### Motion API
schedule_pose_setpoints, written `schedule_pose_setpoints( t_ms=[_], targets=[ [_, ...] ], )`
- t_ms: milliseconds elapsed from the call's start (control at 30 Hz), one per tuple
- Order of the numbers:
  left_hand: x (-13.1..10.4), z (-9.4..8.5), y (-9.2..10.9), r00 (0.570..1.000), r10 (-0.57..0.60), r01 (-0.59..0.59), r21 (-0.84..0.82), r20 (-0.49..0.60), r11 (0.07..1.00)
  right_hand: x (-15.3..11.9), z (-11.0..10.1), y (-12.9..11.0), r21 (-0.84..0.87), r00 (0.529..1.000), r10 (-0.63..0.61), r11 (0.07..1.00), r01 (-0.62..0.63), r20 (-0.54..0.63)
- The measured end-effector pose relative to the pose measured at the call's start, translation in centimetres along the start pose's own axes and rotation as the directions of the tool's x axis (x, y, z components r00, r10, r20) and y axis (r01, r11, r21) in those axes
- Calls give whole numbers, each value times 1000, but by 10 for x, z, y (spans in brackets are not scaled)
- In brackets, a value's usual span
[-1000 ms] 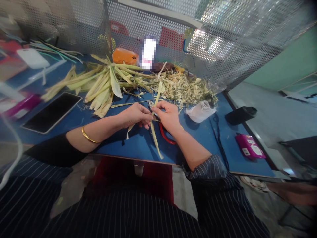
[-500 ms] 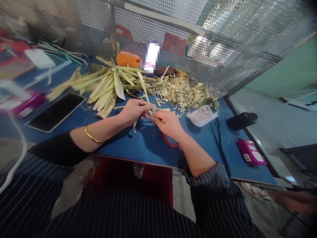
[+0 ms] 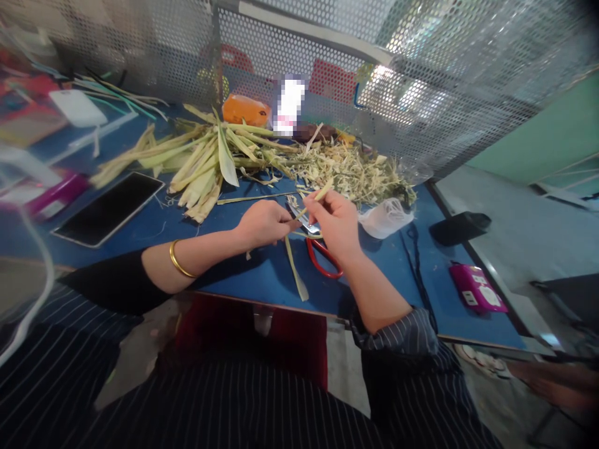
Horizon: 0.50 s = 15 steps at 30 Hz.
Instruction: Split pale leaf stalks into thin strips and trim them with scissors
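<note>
Pale green leaf strips (image 3: pixel 296 271) run between my two hands, above the front part of the blue table. My left hand (image 3: pixel 266 223) is closed, its fingertips pinching the strips. A short strip end sticks up from my right hand (image 3: pixel 336 224), which is closed on it. Just beneath my right hand lie scissors with red handles (image 3: pixel 324 265), their metal blades pointing up and left. Behind my hands is a bunch of long leaves (image 3: pixel 201 168), with a heap of shredded pieces (image 3: pixel 349 171) to its right. One thin strip (image 3: pixel 257 197) lies beyond my left hand.
A dark phone (image 3: pixel 110 209) lies at the left. Orange packet (image 3: pixel 246 110) and lit screen (image 3: pixel 289 106) stand by the mesh partition (image 3: pixel 290 37). On the right are a white bag (image 3: pixel 384 218), black cord, black object (image 3: pixel 459 228) and magenta packet (image 3: pixel 477 288).
My hands have moved slightly apart, the right one up and to the right. The scissors' blades now show, and a leaf strip hangs down between my hands.
</note>
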<state>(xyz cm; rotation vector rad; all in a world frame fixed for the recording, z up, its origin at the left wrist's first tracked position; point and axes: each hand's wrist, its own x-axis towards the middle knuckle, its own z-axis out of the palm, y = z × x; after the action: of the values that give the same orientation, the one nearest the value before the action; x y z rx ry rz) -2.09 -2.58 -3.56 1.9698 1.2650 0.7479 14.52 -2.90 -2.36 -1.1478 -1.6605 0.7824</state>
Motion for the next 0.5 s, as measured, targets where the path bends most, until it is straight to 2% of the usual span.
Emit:
schedule_pose_setpoints(
  t_ms=[100,167,233,333,433,500],
  targets=[
    [4,-3,-2,990,-141,139,-196,1,971,-8,0,-3,-147,977,-177,976,159,-117],
    [7,-5,-1,968,-246,247,-387,53,888,-13,1,-4,-351,938,-341,887,301,-58],
    [10,-9,1,939,-319,336,-526,126,781,-16,3,-4,-524,881,-465,731,437,86],
    [12,-14,5,910,-366,395,-677,195,621,-16,6,-1,-644,819,-525,548,534,233],
    [13,-16,5,902,-328,413,-785,282,462,-12,6,2,-693,793,-540,458,557,282],
    [13,-15,4,903,-310,413,-802,299,431,-9,5,2,-711,771,-546,395,582,328]
  ],
)
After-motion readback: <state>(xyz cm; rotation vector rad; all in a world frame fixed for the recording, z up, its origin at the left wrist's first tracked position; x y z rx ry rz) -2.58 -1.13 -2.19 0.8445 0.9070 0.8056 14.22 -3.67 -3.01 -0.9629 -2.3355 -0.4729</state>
